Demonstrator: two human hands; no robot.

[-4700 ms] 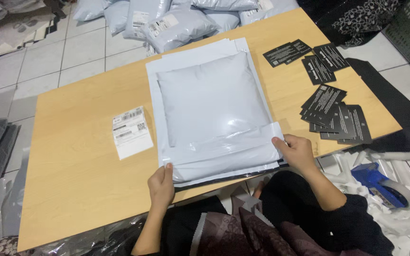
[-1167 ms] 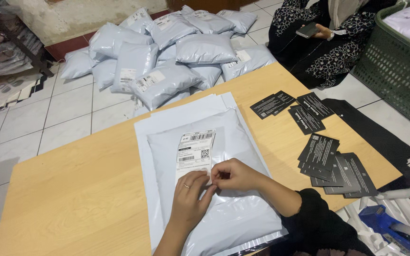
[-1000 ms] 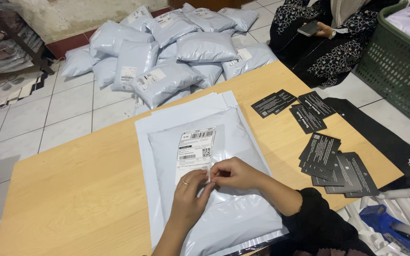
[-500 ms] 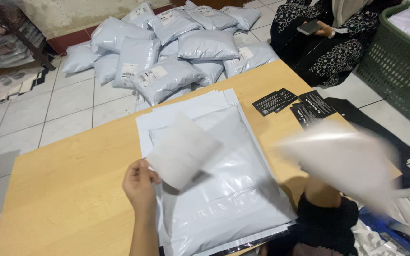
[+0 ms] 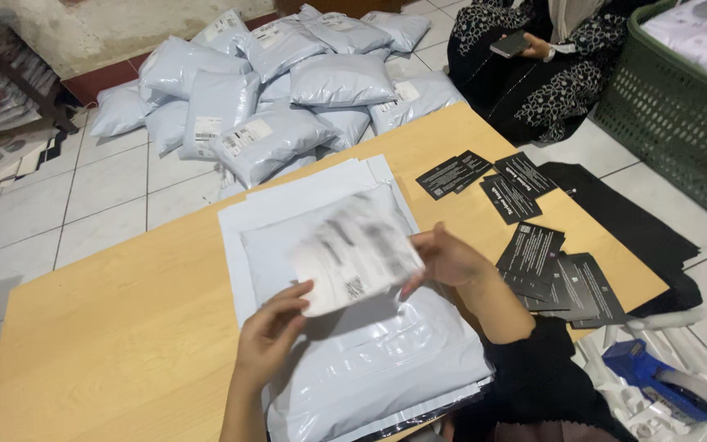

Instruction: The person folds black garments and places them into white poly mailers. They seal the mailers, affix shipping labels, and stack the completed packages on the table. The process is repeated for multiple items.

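My left hand [image 5: 267,336] and right hand [image 5: 445,258] pinch a blurred white label [image 5: 355,260] by its edges, fingers clamped, above the grey mailer bag [image 5: 370,368] underneath

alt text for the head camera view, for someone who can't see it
Two bare hands, left hand and right hand, hold a blurred white shipping label above a pale grey poly mailer on a wooden table. Black cards lie to the right, filled mailers are piled on the tiled floor beyond, and a seated person holds a phone.
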